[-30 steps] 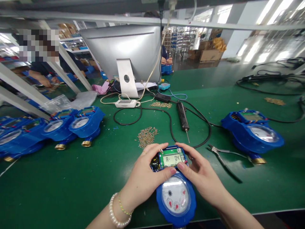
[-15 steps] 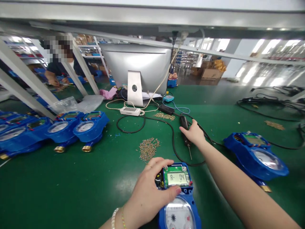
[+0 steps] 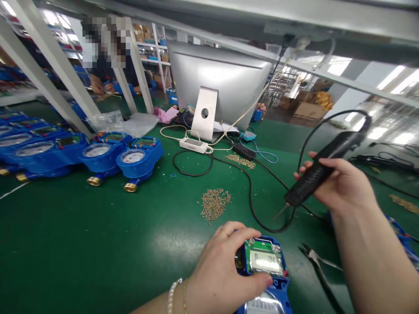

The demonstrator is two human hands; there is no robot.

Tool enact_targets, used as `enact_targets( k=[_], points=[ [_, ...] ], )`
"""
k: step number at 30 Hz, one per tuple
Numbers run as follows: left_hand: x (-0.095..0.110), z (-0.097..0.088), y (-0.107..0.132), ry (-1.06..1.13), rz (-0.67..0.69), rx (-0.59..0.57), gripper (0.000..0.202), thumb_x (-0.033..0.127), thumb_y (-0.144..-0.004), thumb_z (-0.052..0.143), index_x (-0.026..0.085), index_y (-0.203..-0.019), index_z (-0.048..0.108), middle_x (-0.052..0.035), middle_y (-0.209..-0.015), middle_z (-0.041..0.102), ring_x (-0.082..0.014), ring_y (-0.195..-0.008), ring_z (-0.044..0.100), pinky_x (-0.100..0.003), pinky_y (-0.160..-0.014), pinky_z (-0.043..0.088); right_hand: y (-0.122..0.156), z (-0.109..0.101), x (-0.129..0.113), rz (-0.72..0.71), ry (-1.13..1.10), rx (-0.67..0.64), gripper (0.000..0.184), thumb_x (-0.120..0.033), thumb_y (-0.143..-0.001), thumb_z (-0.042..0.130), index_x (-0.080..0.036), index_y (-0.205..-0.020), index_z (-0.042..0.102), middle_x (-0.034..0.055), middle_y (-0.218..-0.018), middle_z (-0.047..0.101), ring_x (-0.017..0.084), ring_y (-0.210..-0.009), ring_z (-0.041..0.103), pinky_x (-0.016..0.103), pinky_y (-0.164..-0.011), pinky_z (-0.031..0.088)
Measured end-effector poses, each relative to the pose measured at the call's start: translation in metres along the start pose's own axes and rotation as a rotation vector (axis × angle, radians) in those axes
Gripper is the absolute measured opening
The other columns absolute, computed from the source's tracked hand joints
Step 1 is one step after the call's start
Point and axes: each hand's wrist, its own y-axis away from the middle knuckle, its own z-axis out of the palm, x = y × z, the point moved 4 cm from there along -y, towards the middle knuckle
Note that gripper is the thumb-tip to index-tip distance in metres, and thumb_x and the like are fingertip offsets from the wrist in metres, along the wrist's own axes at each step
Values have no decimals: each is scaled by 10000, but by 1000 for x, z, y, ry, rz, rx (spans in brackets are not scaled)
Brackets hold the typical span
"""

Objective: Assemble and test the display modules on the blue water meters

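My left hand [image 3: 225,270] grips the upper housing of a blue water meter [image 3: 281,285], fingers over its far-left side and thumb across the near edge of the display. The meter's circuit board and lit LCD [image 3: 265,261] are exposed. Held up off the table in my right hand [image 3: 343,183] is a black electric screwdriver [image 3: 322,170], its thin bit slanting down to the left. Its cable loops up behind the handle. A pile of small brass-coloured screws [image 3: 215,204] lies beyond my left hand. Dark-handled cutting pliers [image 3: 316,259] rest right of the meter.
Several blue meters [image 3: 134,161] stand in rows at left. A monitor back [image 3: 219,74], a white adapter [image 3: 193,145], a second screw pile [image 3: 240,160] and black cables [image 3: 250,192] occupy the far side. Another blue meter is partly hidden behind my right forearm. A co-worker [image 3: 111,65] sits beyond the posts.
My right hand has lifted the electric screwdriver off the table and brought it up and to the right. The view has shifted and tilted, and the pliers now show. My left hand stays on the meter.
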Motion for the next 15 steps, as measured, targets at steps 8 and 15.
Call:
enact_targets(
  k=[8,15],
  points=[
    [1,-1,-2,63,62,26,595,268,-581,813,327,-1138,614,24,-1167,586,-212,-1058,563,-359,-987,455,38,94,17,-23,-343,-215,289,-185,-606,757,-255,-856,631,-52,-710,570,117,-701,552,285,-715,486],
    [-2,-1,-3,74,66,30,612,321,-566,829,332,-1140,618,23,-1118,609,-224,-998,583,-389,-931,488,48,159,60,3,-364,-465,302,-153,-592,798,-264,-808,618,-60,-705,578,131,-745,572,300,-795,461]
  ],
)
